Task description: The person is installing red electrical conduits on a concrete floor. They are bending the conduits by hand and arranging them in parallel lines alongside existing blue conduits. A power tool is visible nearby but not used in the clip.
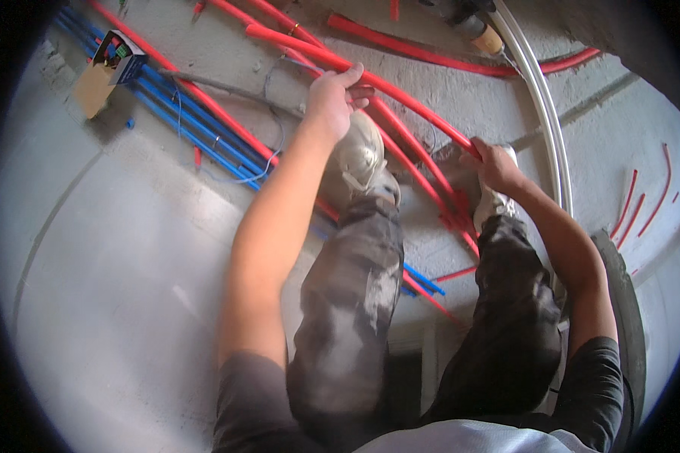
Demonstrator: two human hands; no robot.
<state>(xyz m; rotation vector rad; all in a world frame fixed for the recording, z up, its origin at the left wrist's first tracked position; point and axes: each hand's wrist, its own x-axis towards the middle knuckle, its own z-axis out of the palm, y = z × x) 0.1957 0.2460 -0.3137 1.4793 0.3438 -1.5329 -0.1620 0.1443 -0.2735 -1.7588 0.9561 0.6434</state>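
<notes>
Dusty dark trousers and two pale dirty shoes are seen nearest, standing on the grey floor. A small cardboard box is lying near the floor's far left corner, beside blue pipes. A long red pipe is held over the floor's middle. It is gripped by the left hand, fingers curled round it. Farther right, it is gripped by the right hand, fingers wrapped tight. A grey pipe is bent along the right side.
</notes>
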